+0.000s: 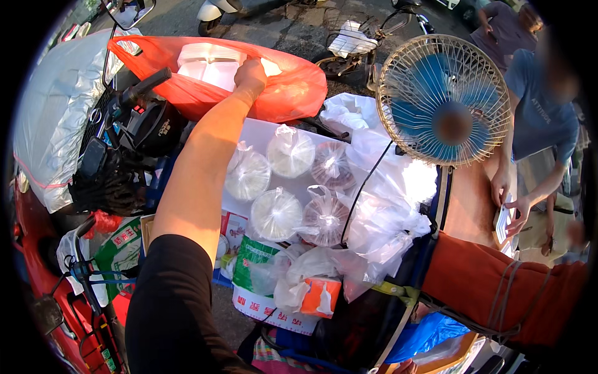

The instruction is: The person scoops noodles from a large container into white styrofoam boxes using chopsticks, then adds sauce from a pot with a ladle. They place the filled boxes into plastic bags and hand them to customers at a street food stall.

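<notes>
My left hand (251,77) reaches into a red plastic bag (294,96), against white foam food containers (211,65) stacked inside. Its fingers are curled and partly hidden, so whether they grip a container cannot be told. Below the bag, several round tubs or bowls wrapped in knotted clear bags (276,214) stand on a pale surface (261,133). Two of the tubs, on the right, have darker contents (327,219). My right hand is not clearly seen; a small skin-coloured patch at the bottom edge may be part of it.
A caged fan (402,98) stands at upper right, near white plastic bags (387,201). Handlebars (145,86) lie left. An orange-red box (320,297) sits below the tubs. At right, a person (544,107) handles white strips beside a brown surface (472,201).
</notes>
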`<act>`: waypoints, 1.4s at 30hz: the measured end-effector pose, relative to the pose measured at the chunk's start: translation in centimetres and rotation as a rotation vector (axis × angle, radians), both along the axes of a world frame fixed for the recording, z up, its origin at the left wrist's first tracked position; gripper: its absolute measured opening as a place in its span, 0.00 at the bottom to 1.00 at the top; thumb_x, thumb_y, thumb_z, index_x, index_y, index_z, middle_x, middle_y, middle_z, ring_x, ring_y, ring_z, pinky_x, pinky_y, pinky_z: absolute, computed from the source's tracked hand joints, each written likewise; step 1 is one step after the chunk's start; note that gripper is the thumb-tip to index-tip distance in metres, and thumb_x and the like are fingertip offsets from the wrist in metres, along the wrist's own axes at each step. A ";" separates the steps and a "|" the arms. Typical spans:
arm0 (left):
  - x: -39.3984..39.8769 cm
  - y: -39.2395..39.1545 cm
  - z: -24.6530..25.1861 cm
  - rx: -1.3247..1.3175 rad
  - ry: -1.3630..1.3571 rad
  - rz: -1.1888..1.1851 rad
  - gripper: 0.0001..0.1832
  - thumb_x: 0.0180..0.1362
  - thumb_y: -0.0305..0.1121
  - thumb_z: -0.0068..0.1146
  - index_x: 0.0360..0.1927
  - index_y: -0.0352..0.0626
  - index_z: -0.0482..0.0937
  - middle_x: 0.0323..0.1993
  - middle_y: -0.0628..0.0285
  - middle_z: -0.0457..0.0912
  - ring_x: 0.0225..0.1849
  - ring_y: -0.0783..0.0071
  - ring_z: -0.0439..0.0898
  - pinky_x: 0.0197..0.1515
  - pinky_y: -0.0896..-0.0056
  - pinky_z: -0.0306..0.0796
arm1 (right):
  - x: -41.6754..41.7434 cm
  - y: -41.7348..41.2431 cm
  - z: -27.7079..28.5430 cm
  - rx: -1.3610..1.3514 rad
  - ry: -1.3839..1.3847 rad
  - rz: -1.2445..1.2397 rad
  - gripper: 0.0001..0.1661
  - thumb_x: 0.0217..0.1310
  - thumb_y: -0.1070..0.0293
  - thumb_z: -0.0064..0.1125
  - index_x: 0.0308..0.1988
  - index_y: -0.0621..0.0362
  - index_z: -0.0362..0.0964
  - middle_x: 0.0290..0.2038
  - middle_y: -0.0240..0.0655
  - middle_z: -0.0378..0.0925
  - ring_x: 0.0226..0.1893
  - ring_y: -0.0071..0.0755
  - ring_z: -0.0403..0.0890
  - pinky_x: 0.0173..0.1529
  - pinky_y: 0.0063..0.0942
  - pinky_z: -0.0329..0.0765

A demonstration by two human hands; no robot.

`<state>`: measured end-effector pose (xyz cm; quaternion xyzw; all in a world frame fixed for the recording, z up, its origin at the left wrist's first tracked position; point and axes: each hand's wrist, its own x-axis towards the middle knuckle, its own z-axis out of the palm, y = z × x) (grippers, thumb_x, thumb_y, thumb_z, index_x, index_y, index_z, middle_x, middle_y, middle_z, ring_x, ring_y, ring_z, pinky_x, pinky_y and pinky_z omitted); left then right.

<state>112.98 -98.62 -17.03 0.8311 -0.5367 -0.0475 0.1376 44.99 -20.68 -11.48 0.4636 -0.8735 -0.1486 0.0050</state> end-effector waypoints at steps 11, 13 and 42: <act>15.9 -1.3 0.5 0.023 0.226 0.460 0.34 0.58 0.40 0.57 0.67 0.32 0.73 0.72 0.39 0.67 0.71 0.45 0.71 0.69 0.55 0.67 | 1.8 0.0 2.0 0.052 -0.017 -0.110 0.13 0.74 0.63 0.56 0.49 0.60 0.77 0.44 0.50 0.80 0.47 0.54 0.82 0.56 0.43 0.80; 15.6 0.5 0.9 -0.015 0.218 0.623 0.34 0.60 0.41 0.56 0.68 0.34 0.72 0.76 0.40 0.63 0.74 0.46 0.67 0.73 0.55 0.63 | -0.4 2.8 0.9 0.027 0.041 -0.029 0.13 0.74 0.63 0.55 0.48 0.61 0.77 0.44 0.51 0.80 0.46 0.54 0.82 0.55 0.43 0.80; 28.2 -1.2 3.4 0.113 -0.012 0.193 0.30 0.63 0.48 0.51 0.60 0.33 0.78 0.58 0.34 0.80 0.62 0.37 0.79 0.63 0.50 0.73 | 0.5 -2.6 -0.5 -0.422 -0.311 -0.009 0.11 0.74 0.64 0.56 0.40 0.59 0.79 0.39 0.44 0.79 0.43 0.53 0.80 0.49 0.44 0.76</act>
